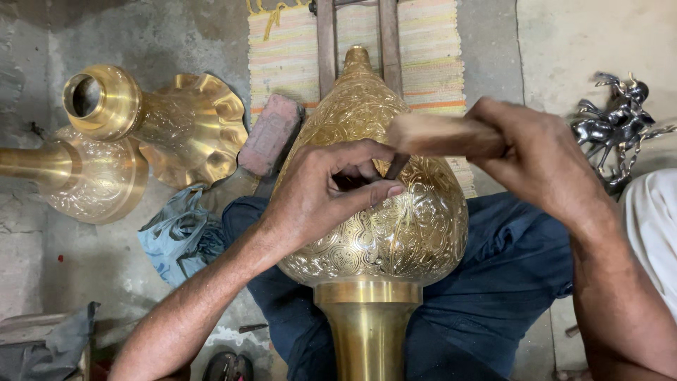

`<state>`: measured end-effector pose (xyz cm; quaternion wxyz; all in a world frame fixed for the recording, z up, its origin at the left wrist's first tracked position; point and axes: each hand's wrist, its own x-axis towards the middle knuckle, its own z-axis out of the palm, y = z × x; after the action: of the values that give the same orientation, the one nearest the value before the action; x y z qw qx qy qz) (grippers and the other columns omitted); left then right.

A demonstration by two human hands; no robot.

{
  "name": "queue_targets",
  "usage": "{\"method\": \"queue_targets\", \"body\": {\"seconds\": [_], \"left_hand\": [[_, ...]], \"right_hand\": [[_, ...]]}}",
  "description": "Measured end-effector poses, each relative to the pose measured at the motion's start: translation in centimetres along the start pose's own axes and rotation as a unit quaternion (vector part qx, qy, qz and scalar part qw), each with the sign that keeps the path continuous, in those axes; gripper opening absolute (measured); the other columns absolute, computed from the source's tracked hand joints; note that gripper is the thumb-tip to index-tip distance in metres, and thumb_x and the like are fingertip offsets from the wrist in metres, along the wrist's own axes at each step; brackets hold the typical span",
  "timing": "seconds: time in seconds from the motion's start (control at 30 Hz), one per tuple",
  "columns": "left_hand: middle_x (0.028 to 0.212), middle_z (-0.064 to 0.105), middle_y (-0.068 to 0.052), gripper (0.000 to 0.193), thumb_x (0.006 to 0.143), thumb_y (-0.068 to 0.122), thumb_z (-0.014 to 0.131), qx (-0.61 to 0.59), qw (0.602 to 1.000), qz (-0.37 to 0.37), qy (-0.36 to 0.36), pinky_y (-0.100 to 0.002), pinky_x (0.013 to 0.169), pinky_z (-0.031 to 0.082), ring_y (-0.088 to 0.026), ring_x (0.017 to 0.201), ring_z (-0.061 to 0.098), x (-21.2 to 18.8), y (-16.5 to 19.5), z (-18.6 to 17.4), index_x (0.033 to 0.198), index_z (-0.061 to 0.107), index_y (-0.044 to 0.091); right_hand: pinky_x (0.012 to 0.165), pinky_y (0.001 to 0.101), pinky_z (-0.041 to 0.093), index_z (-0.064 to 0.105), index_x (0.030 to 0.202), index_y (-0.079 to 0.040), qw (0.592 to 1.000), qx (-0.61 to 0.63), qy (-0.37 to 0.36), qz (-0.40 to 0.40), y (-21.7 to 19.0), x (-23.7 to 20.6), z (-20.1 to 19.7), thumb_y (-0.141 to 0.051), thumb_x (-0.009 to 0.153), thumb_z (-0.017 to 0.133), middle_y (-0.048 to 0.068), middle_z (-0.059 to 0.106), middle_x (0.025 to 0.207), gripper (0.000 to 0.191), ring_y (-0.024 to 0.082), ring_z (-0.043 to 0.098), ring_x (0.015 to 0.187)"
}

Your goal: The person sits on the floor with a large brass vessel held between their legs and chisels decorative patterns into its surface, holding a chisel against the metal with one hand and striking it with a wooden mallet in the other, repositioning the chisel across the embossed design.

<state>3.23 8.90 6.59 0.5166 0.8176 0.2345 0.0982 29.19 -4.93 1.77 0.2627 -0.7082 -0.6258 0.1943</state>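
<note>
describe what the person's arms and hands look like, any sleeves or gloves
Both hands, left and right, are bare: no gloves, rings or watch show. The forearms are bare too, with no sleeve reaching into view. Dark blue trousers cover the legs.

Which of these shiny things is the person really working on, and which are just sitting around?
In use:
- big engraved brass vase across the lap
- small chisel pinched in the left hand
- wooden mallet in the right hand

Lying about:
- two other brass vases on the floor
- blue cloth
- reddish block
- silvery horse figure
</note>
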Motion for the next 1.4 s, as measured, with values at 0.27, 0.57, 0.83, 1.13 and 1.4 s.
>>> {"method": "queue_targets", "body": {"seconds": [0.27,0.57,0.83,1.13,1.4], "left_hand": [[0.078,0.08,-0.003,0.04,0.089,0.026,0.08,-0.002,0.999,-0.051,0.0,-0.025,0.06,0.059,-0.006,0.066,0.074,0.0,-0.2,0.3,0.126,0.072,0.011],[0.074,0.079,-0.002,0.036,0.09,0.025,0.08,0.003,0.999,-0.044,0.001,-0.024,0.06,0.057,-0.006,0.064,0.071,-0.1,-0.2,0.1,0.123,0.075,0.011],[0.079,0.079,0.0,0.033,0.091,0.023,0.08,-0.011,1.0,-0.026,-0.004,-0.024,0.065,0.06,-0.005,0.069,0.074,-0.1,-0.1,0.1,0.12,0.075,0.01],[0.084,0.079,-0.002,0.038,0.092,0.023,0.08,-0.029,0.999,-0.02,0.006,-0.024,0.062,0.06,-0.006,0.07,0.073,-0.1,-0.3,0.2,0.126,0.073,0.009],[0.081,0.08,-0.004,0.038,0.091,0.024,0.079,0.003,0.999,-0.032,-0.017,-0.026,0.061,0.062,-0.007,0.067,0.074,0.1,-0.4,0.1,0.125,0.074,0.009]], "right_hand": [[0.076,0.0382,0.066,0.062,0.117,-0.006,0.999,-0.003,0.017,0.041,0.9,-0.6,-0.1,-0.015,0.096,0.072,0.016,0.073,0.098,0.026,0.024,0.074,0.089],[0.061,0.0372,0.058,0.064,0.104,-0.005,0.982,0.135,0.03,0.132,1.0,-0.6,0.5,-0.021,0.099,0.076,0.013,0.07,0.078,0.021,0.022,0.068,0.067],[0.062,0.0342,0.061,0.062,0.114,-0.007,0.998,0.005,-0.056,0.037,0.8,-0.2,-0.1,-0.014,0.09,0.075,0.01,0.071,0.083,0.028,0.018,0.071,0.072],[0.07,0.0349,0.062,0.065,0.097,-0.004,0.991,0.104,0.04,0.08,1.9,-0.6,1.1,-0.015,0.1,0.077,0.011,0.072,0.085,0.017,0.019,0.073,0.079],[0.068,0.0379,0.057,0.067,0.108,-0.006,0.993,0.051,0.011,0.107,1.5,-0.9,0.5,-0.017,0.096,0.077,0.008,0.072,0.078,0.019,0.02,0.07,0.068]]}}
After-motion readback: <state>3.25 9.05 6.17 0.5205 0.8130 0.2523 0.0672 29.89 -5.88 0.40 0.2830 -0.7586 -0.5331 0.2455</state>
